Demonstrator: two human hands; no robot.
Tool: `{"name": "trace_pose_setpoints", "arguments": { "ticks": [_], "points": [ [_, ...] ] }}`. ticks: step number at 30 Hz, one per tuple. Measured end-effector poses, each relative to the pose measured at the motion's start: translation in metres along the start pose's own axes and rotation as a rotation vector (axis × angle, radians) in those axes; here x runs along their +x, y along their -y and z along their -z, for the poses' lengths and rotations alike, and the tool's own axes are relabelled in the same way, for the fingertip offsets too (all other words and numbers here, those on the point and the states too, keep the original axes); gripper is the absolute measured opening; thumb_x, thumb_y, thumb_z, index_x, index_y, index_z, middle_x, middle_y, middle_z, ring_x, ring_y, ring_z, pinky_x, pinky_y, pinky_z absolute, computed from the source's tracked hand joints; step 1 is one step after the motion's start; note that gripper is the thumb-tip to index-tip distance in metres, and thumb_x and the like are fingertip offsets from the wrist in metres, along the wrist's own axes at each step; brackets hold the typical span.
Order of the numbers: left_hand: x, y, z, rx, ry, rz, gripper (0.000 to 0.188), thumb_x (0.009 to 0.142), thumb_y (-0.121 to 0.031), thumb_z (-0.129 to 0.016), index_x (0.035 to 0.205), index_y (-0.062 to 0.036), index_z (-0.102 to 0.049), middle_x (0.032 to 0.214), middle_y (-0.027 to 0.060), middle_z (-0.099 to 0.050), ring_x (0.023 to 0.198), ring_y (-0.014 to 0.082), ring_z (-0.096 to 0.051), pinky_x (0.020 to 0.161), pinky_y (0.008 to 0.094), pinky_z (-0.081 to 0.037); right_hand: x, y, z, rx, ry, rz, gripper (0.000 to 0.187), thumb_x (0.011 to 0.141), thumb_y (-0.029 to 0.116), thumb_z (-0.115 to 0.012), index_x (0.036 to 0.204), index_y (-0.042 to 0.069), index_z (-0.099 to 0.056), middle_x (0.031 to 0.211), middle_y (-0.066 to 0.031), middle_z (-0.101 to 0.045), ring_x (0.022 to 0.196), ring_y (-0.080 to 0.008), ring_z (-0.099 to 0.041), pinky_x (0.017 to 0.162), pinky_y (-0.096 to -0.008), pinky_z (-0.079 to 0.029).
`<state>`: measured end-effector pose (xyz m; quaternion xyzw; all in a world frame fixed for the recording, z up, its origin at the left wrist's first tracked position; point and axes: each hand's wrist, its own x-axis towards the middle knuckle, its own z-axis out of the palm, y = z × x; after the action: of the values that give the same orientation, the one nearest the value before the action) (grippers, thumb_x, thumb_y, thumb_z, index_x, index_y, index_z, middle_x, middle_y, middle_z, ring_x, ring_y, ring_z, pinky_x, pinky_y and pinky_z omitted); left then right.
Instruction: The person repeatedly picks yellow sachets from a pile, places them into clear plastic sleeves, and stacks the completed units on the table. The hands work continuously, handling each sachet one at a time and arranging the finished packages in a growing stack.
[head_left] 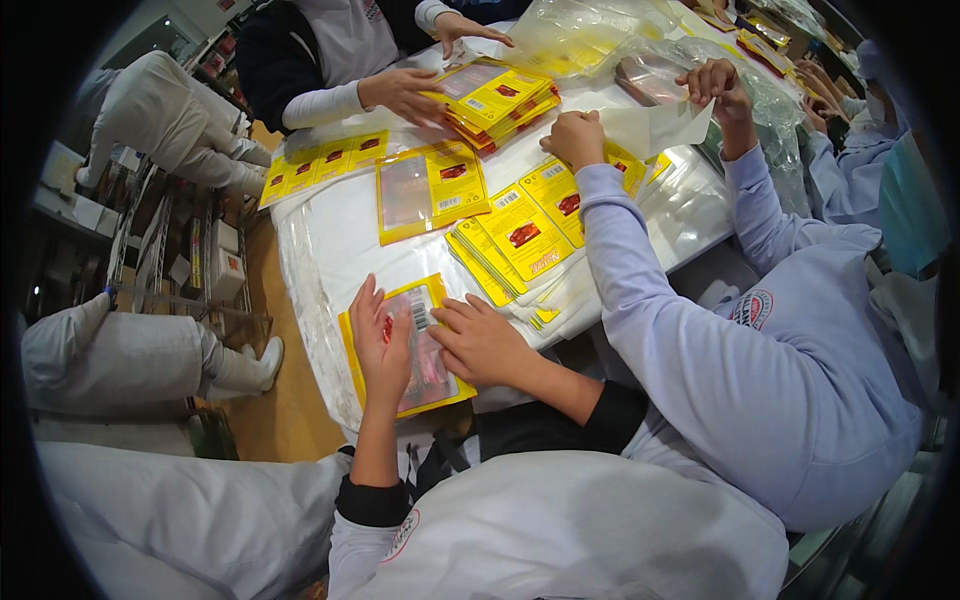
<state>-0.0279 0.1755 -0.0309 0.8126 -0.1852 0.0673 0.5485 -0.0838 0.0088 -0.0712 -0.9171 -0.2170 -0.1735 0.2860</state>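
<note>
A flat yellow-edged pouch with a clear window lies before me on the table's near edge. My left hand rests along its left part, fingers stretched out toward the far side. Across the pouch's right edge lies my right hand, its fingers apart and slightly bent. A barcode label shows between the two hands; they cover part of the pouch. Beyond them is another yellow pouch, lying flat. To the right of that sit stacked sheets of yellow labels.
The table has a white cover. At the far side, a person's hands touch a pile of yellow pouches. On my right, another person holds a pale sheet in both hands. A label strip lies at the left edge.
</note>
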Motion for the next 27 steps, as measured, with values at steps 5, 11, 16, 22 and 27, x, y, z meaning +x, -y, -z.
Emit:
{"name": "trace_pose_setpoints", "arguments": {
  "ticks": [5, 11, 16, 22, 27],
  "points": [
    [0.042, -0.057, -0.058, -0.521, 0.217, 0.123, 0.062, 0.096, -0.015, -0.061, 0.150, -0.0029, -0.033, 0.146, 0.0165, -0.042, 0.131, 0.0249, -0.047, 0.109, 0.0375, -0.038, 0.002, 0.000, 0.002, -0.020, 0.005, 0.015, 0.035, 0.081, 0.022, -0.065, 0.111, 0.004, -0.065, 0.122, -0.0169, -0.061, 0.124, -0.0346, -0.052, 0.108, -0.0526, -0.037],
    [0.057, -0.113, -0.124, -0.791, 0.476, 0.232, 0.084, 0.088, -0.021, -0.076, 0.151, 0.0007, -0.025, 0.145, 0.0207, -0.037, 0.133, 0.0283, -0.043, 0.107, 0.0367, -0.043, -0.019, -0.013, -0.002, 0.092, -0.019, -0.031, 0.047, 0.083, 0.026, -0.067, 0.126, 0.008, -0.061, 0.134, -0.0174, -0.057, 0.133, -0.0350, -0.047, 0.112, -0.0501, -0.034],
    [0.065, -0.123, -0.146, -0.972, 0.400, 0.422, 0.093, 0.087, -0.027, -0.078, 0.154, -0.0007, -0.018, 0.141, 0.0137, -0.042, 0.133, 0.0217, -0.040, 0.111, 0.0400, -0.033, -0.014, -0.008, -0.017, 0.141, -0.070, -0.030, 0.051, 0.084, 0.032, -0.065, 0.130, 0.010, -0.059, 0.138, -0.0164, -0.054, 0.134, -0.0337, -0.046, 0.112, -0.0511, -0.034],
    [0.062, -0.115, -0.179, -0.873, 0.292, 0.619, 0.099, 0.081, -0.027, -0.083, 0.152, -0.0027, -0.018, 0.134, 0.0099, -0.045, 0.120, 0.0171, -0.049, 0.094, 0.0381, -0.043, -0.010, -0.009, -0.005, -0.019, -0.004, 0.059, 0.049, 0.086, 0.037, -0.060, 0.125, 0.008, -0.060, 0.136, -0.0164, -0.054, 0.133, -0.0344, -0.046, 0.110, -0.0531, -0.035],
    [0.055, -0.098, -0.184, -0.722, 0.332, 0.603, 0.041, 0.084, -0.027, -0.079, 0.117, -0.0107, -0.059, 0.100, -0.0029, -0.062, 0.092, 0.0058, -0.056, 0.077, 0.0275, -0.045, -0.012, -0.012, -0.015, -0.040, -0.066, 0.072, 0.047, 0.085, 0.036, -0.061, 0.123, 0.007, -0.060, 0.135, -0.0166, -0.054, 0.133, -0.0346, -0.047, 0.109, -0.0539, -0.036]
  ]
}}
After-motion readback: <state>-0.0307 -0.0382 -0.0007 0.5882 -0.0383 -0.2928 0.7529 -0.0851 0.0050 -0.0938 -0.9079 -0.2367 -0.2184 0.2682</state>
